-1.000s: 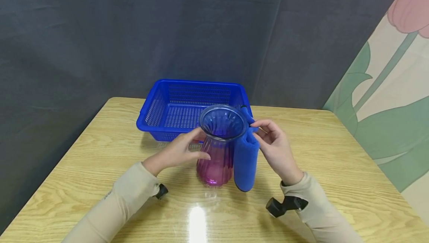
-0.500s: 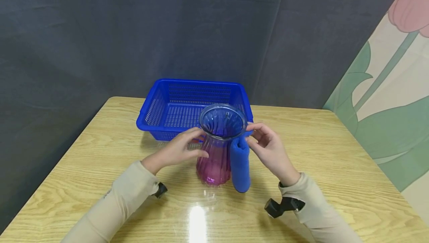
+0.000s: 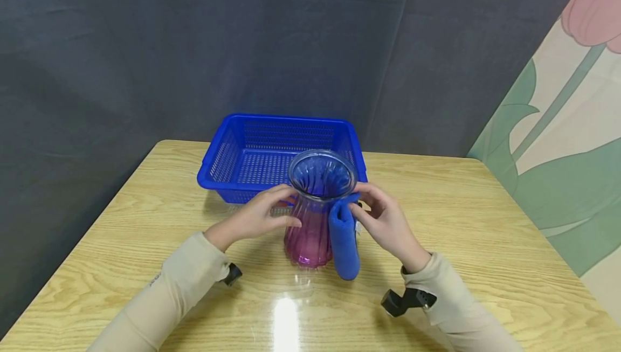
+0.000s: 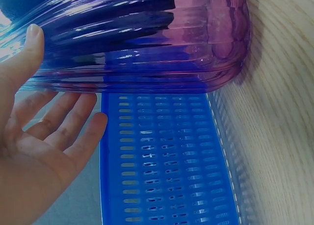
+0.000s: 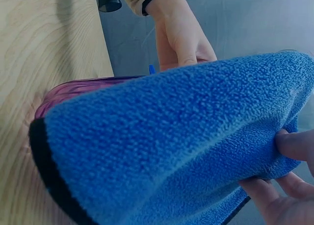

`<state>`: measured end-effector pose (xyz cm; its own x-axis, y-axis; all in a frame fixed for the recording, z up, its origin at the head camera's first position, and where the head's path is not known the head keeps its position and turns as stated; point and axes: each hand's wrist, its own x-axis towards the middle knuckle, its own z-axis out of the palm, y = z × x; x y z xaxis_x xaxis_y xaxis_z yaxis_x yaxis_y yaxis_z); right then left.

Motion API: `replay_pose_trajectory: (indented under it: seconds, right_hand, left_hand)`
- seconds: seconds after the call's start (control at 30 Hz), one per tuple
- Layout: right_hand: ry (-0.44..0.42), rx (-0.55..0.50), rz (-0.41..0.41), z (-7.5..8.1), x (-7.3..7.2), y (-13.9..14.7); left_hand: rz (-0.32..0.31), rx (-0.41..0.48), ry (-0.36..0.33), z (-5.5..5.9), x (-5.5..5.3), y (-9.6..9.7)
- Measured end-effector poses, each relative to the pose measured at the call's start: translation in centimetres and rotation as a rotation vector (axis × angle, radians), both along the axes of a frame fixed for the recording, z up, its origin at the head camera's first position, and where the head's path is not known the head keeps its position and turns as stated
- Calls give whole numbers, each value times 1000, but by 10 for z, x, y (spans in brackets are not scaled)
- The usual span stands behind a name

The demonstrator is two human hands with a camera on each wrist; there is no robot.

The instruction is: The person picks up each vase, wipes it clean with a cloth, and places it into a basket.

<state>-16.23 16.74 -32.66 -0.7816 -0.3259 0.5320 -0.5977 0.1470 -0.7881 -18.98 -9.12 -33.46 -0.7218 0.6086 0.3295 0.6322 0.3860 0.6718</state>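
A ribbed glass vase [image 3: 310, 233], blue at the flared rim and pink at the base, stands upright on the table. My left hand [image 3: 259, 217] holds its left side; the thumb [image 4: 33, 41] lies across the near face and the fingers reach toward the far side, some tips hidden behind the glass. At the vase's right side hangs a folded blue towel [image 3: 345, 247] with fuzzy pile and a dark border. My right hand [image 3: 383, 222] pinches its upper part between thumb and fingers, just below the rim. In the right wrist view the towel [image 5: 162, 132] hides most of the vase.
Directly behind the vase sits a blue plastic basket [image 3: 252, 168] with slotted walls. The wood-grain table [image 3: 451, 222] reaches back to a dark curtain [image 3: 291, 45]. A flower-patterned cloth [image 3: 563, 136] hangs on the right.
My right hand has moved slightly left and down, bringing the towel closer against the vase. The towel's top edge has come down from above the rim. My left hand and the vase barely shift.
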Motion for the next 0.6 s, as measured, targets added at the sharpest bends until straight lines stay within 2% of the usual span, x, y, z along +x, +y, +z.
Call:
replay_pose_trajectory:
  seconds: [0.37, 0.6]
  right_hand:
    - [19, 137, -43, -1, -1, 3]
    - [16, 169, -62, -3, 0, 4]
  left_hand:
    - [0, -10, -29, 1, 1, 0]
    - [0, -12, -22, 1, 0, -1]
